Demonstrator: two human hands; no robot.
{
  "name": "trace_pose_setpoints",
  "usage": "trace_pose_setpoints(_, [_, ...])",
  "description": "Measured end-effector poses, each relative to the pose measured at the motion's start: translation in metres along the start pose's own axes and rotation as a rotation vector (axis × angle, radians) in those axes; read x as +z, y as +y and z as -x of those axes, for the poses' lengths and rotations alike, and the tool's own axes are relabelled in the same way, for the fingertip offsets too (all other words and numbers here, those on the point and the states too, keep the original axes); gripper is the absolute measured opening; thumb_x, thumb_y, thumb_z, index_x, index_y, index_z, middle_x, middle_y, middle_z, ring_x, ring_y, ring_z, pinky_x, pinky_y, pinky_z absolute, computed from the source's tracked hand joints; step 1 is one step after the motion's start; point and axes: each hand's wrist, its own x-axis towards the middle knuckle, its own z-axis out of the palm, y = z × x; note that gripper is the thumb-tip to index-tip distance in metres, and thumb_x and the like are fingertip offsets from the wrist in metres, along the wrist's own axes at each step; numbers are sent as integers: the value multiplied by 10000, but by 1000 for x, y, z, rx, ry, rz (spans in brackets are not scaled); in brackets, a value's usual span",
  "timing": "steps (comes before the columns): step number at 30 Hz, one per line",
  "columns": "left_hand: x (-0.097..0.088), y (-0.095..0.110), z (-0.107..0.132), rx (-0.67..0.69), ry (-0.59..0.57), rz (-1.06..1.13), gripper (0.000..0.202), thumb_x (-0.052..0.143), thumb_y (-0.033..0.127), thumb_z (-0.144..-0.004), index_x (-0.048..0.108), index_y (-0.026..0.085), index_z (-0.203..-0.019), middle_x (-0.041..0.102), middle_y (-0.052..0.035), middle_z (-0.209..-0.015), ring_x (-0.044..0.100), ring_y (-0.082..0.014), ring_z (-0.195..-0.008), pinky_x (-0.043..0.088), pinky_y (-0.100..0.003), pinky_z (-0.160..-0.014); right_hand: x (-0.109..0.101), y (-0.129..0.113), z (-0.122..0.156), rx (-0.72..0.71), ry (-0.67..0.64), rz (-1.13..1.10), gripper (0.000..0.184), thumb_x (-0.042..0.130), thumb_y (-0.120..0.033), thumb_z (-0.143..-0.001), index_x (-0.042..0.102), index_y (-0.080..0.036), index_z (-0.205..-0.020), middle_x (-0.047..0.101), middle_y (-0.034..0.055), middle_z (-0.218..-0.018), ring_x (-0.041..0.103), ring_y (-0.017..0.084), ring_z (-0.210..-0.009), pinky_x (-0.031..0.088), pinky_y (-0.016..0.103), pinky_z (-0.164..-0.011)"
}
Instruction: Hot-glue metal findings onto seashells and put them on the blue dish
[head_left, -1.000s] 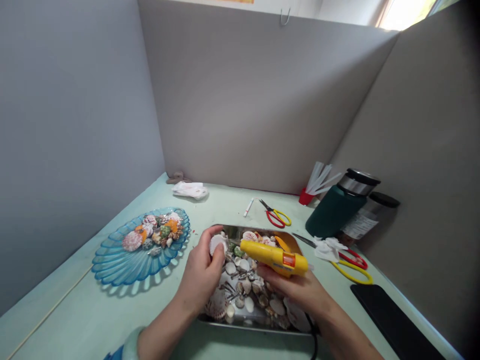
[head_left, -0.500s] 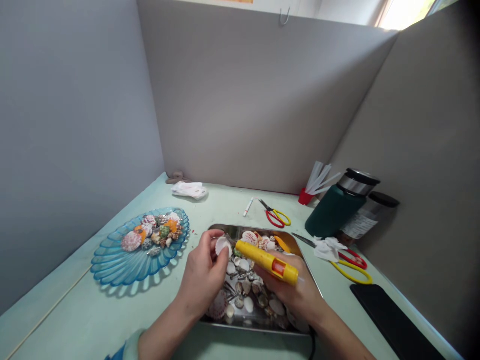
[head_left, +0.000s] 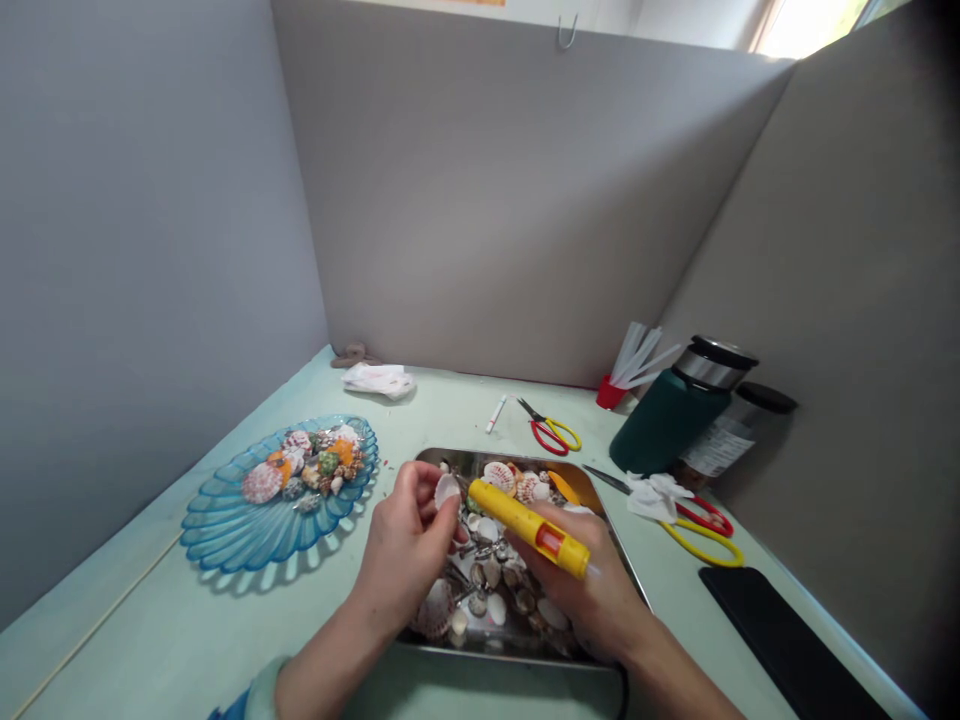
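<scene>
- Two hands, apart: left hand (head_left: 409,540) with thumb and fingers pinched on one white shell (head_left: 447,490), right hand (head_left: 581,575) wrapped round one yellow glue gun (head_left: 525,522).
- Both held above the tray, gun nose pointed left towards the shell; impossible to tell whether touching.
- One metal tray (head_left: 510,645), near middle, under the hands; inside, many small shells (head_left: 491,573), partly covered and too crowded to count, plus one larger scallop (head_left: 435,610) in the near left corner and one orange piece (head_left: 565,487) at the far right.
- One blue dish (head_left: 262,540) on the left, holding a shell cluster: one large pink scallop (head_left: 262,482), one green shell (head_left: 328,462) and assorted others.
- One red cup (head_left: 611,393), far right, with several whitish sticks (head_left: 636,355) upright or leaning in it.
- Two pairs of scissors: small scissors (head_left: 546,421) beyond the tray, large scissors (head_left: 609,482) to its right, partly under one crumpled white tissue (head_left: 655,494).
- On the right, one green bottle (head_left: 667,422) and one black-lidded jar (head_left: 716,445) just beside it.
</scene>
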Motion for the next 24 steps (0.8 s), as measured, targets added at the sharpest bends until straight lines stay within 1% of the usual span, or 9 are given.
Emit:
trace_pose_setpoints(5, [1,4,-4,-103,11,152,227,582,294,-777,392,226,-880,578,73,-543,603,-152,-487,504,-275,-507,1,1,-1,-56,19,6,85,535,-140,-763,542,-192,-697,537,-18,-620,464,124,-546,330,238,-524])
trace_pose_setpoints(7, [1,4,-5,-118,16,165,236,592,300,-764,396,224,-870,580,75,-531,595,-150,-471,501,-275,-499,0,1,-1,-61,7,10,82,535,-123,-743,544,-194,-702,539,-17,-622,466,125,-548,328,238,-528])
trace_pose_setpoints(11, [1,2,-4,-81,13,110,224,591,308,-764,424,217,-883,605,60,-534,603,-150,-477,486,-262,-497,0,-1,-1,-41,-8,9,106,526,-126,-737,501,-198,-663,526,-11,-617,454,130,-552,312,240,-517])
trace_pose_setpoints(15, [-1,-1,-3,-60,-12,108,225,582,311,-776,427,214,-908,621,49,-549,606,-149,-488,487,-257,-500,0,-2,-1,-3,-4,-3,130,527,-110,-737,486,-195,-648,493,-23,-595,435,122,-540,311,234,-514])
trace_pose_setpoints(19, [-2,-2,-4,-56,-37,110,215,565,316,-797,421,217,-922,616,54,-531,598,-147,-489,491,-260,-514,0,-3,-1,16,-1,-25,129,536,-148,-778,502,-189,-661,501,-23,-605,435,118,-544,318,229,-519])
trace_pose_setpoints(24, [-2,1,-4,-60,-38,109,214,563,320,-799,425,218,-926,612,55,-526,592,-143,-485,483,-253,-511,0,-3,-2,25,7,-37,160,541,-201,-809,503,-187,-654,500,-20,-604,429,119,-544,316,228,-512])
